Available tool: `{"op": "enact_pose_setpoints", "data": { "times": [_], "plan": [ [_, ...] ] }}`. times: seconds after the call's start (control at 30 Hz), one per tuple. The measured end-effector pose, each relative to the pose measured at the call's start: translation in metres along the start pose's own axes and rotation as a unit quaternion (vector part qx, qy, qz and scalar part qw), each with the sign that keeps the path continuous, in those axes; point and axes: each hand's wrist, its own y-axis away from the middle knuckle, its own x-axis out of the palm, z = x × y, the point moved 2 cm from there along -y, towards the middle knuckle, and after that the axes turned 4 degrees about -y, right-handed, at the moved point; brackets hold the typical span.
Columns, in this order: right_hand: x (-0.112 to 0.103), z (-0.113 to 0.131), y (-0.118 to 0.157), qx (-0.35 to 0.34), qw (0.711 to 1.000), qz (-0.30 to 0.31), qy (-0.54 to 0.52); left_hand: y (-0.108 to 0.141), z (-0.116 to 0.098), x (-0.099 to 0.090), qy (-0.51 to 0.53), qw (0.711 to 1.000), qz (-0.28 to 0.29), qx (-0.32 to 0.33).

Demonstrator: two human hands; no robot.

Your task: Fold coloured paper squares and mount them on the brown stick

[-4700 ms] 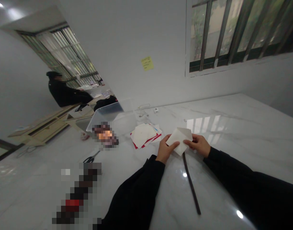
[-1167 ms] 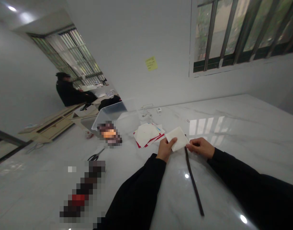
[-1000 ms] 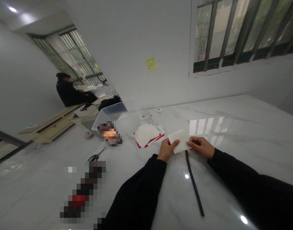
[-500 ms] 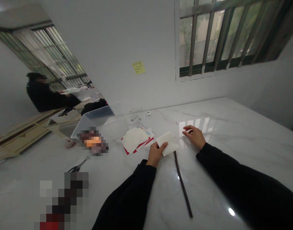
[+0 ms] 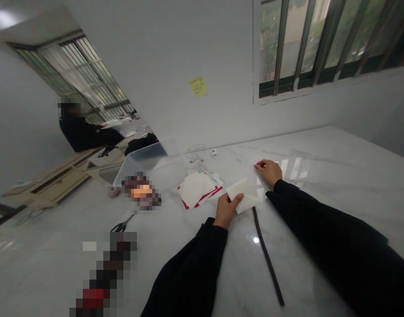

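Observation:
My left hand [image 5: 227, 209] is closed on a cream paper piece [image 5: 246, 198], thumb on top. To the right and farther back, my right hand [image 5: 269, 171] is pinched at the tabletop, with something small and pale at its fingertips that I cannot make out. A long dark strip [image 5: 268, 255] lies on the table with its upper end beside the paper piece. Left of my left hand is a pile of cream, white and red papers [image 5: 198, 189].
Scissors [image 5: 121, 226] lie on the marble table [image 5: 337, 176] at the left, near blurred-out items. Behind stands a clear plastic bin [image 5: 145, 158]. A small white object [image 5: 213, 152] and a thin cord [image 5: 196, 152] are near the wall. A person [image 5: 86, 132] sits far left.
My right hand has reached farther back, and its fingers have closed together at the small objects on the table. The view has shifted, and my left hand still holds the paper piece.

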Motion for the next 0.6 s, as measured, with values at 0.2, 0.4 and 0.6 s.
{"op": "enact_pose_setpoints", "data": {
  "times": [0.2, 0.4, 0.6],
  "plan": [
    [-0.002, -0.001, 0.004, -0.004, 1.000, -0.005, 0.005, 0.001, 0.001, 0.000, -0.010, 1.000, 0.006, -0.001],
    [-0.017, 0.001, 0.025, -0.051, 0.996, -0.004, -0.071, 0.000, 0.006, -0.001, -0.001, 1.000, 0.003, 0.006],
    [-0.038, 0.002, 0.059, -0.057, 0.992, 0.018, -0.115, -0.002, 0.011, -0.001, 0.002, 1.000, 0.008, 0.005]
  ]
}}
